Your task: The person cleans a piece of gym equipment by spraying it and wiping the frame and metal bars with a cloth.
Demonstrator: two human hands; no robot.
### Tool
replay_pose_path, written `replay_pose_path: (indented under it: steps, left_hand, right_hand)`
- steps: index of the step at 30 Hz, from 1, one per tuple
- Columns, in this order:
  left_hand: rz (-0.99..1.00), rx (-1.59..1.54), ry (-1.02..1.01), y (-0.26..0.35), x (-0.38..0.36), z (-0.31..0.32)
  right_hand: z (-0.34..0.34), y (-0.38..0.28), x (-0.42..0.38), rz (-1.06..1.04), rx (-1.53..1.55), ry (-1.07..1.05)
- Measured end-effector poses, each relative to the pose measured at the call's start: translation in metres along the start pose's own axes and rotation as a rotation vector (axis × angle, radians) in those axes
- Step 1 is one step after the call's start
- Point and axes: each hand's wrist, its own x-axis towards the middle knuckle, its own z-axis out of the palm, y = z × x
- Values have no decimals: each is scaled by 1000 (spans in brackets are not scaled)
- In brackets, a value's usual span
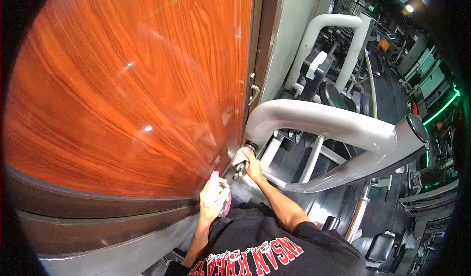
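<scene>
My left hand (214, 200) is closed around a pink and white bottle (214, 184), held upright in front of the wood-grain panel (127, 89). To its right, my right hand (251, 166) grips a whitish cloth (240, 156) beside a small dark fitting at the lower left end of a thick white machine tube (319, 119). Whether the cloth touches the fitting cannot be made out. The fingertips of my right hand are partly hidden.
A metal handle (254, 94) is on the dark frame at the panel's right edge. Behind the thick tube stand more white frames (338, 21) and black pads (331, 95). Gym machines and a green light strip (441, 108) are at the far right.
</scene>
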Motion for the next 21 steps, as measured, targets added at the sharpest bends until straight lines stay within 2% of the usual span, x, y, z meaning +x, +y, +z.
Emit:
replay_pose_path:
  steps: [1,3,5,7,9,11,13,15,16,17,19,20,21]
  left_hand:
    - [-2,2,-3,-1,0,0]
    - [76,115,-33,-1,4,-2]
    - [92,96,-56,-2,5,-4]
    - [61,11,34,1,7,-1]
    - [44,-10,22,2,8,-1]
    - [22,-32,6,3,7,1]
    - [26,-9,-2,4,8,3]
    - [5,47,-55,2,8,2]
    - [-30,6,-47,4,6,4]
    - [-65,-34,-42,6,5,5]
    - [-74,-55,-40,10,3,7]
    - [-85,-85,-28,10,0,10]
    - [-84,-92,-44,7,-1,12]
  right_hand:
    - [5,-7,-8,-134,-194,67]
    - [11,-16,-26,21,-33,-101]
    - [15,-24,-54,-61,-104,-210]
    - [7,-38,-67,-96,-66,-194]
    - [-18,-53,-59,26,67,-318]
    - [-30,-45,-45,139,139,-146]
    - [-35,-35,-24,57,60,105]
    - [-28,-26,-9,107,-49,86]
    - [-12,-4,-13,144,-119,-28]
    - [11,5,-23,-1,-246,112]
    - [20,-10,-46,81,-205,44]
    - [19,-7,-56,80,-103,-83]
    - [3,-27,-63,253,6,-292]
